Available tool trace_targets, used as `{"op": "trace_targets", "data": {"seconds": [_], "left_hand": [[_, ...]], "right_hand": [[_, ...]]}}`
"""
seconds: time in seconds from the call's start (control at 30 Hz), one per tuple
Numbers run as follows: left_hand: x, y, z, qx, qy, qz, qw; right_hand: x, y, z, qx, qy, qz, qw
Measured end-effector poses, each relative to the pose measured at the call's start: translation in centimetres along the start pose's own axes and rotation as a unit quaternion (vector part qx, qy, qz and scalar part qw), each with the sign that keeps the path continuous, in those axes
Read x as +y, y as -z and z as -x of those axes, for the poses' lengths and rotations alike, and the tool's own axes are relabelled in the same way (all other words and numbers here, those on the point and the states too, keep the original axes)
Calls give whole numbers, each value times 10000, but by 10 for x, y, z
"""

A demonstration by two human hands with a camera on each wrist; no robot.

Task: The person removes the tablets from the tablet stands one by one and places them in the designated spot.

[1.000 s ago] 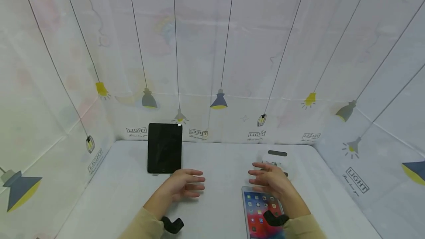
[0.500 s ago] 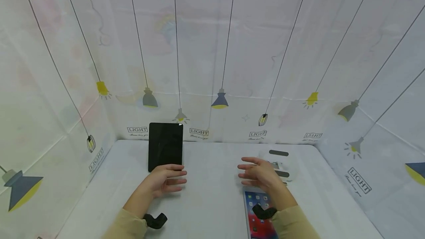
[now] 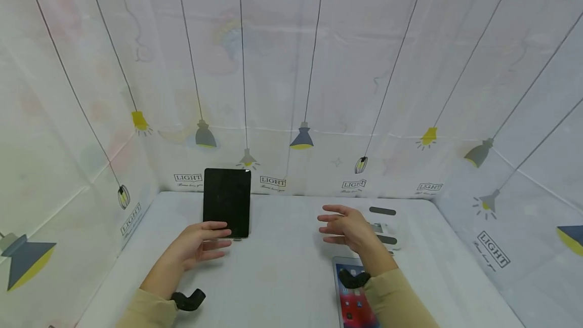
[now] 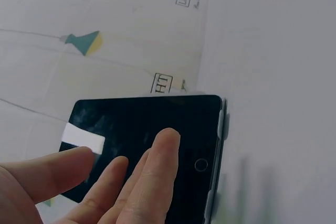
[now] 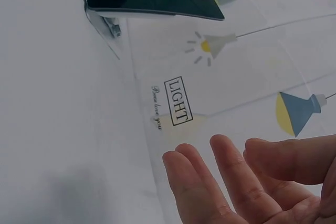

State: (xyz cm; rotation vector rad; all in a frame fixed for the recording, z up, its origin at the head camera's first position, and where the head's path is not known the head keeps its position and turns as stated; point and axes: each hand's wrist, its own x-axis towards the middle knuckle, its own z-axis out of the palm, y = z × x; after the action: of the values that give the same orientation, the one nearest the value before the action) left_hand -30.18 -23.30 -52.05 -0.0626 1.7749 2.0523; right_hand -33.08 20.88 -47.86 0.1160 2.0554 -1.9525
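A black tablet [image 3: 226, 199] with a dark screen leans upright at the back left of the table. In the right wrist view, a stand [image 5: 114, 27] shows beneath it. My left hand [image 3: 196, 244] is in front of the tablet's lower left part, fingers apart and holding nothing; whether they touch the screen I cannot tell. My right hand [image 3: 348, 227], fingers loosely bent, hovers over the right half of the table with nothing in it. Under my right forearm lies a white-framed tablet [image 3: 352, 310] with a lit home screen, partly hidden by the sleeve.
Behind my right hand lies a whitish, see-through object with dark grey strips [image 3: 382, 211], partly covered by the hand. The white table [image 3: 282, 277] meets walls of cloth printed with lamps at the back and both sides. A black band sits on each wrist.
My left hand has moved left, to the front of the black tablet. My right hand has shifted left and slightly away from me, off the lit tablet. Both tablets stay put.
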Motion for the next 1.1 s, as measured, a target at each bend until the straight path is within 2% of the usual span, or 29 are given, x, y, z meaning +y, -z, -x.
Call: {"op": "trace_targets", "data": {"seconds": [0.23, 0.47, 0.67, 0.9, 1.1], "left_hand": [[6, 29, 9, 248, -29, 122, 9996], [11, 50, 15, 443, -72, 141, 9989], [16, 67, 18, 443, -233, 262, 9984], [24, 77, 16, 447, -272, 359, 9980], [30, 83, 8, 505, -366, 399, 9973]], "right_hand": [[-8, -10, -12, -270, 149, -23, 9995], [-12, -22, -21, -386, 165, 0, 9991], [-18, -33, -26, -464, 196, -20, 9987], [-25, -50, -34, -636, 241, 108, 9976], [-28, -67, -40, -737, 250, 72, 9969]]}}
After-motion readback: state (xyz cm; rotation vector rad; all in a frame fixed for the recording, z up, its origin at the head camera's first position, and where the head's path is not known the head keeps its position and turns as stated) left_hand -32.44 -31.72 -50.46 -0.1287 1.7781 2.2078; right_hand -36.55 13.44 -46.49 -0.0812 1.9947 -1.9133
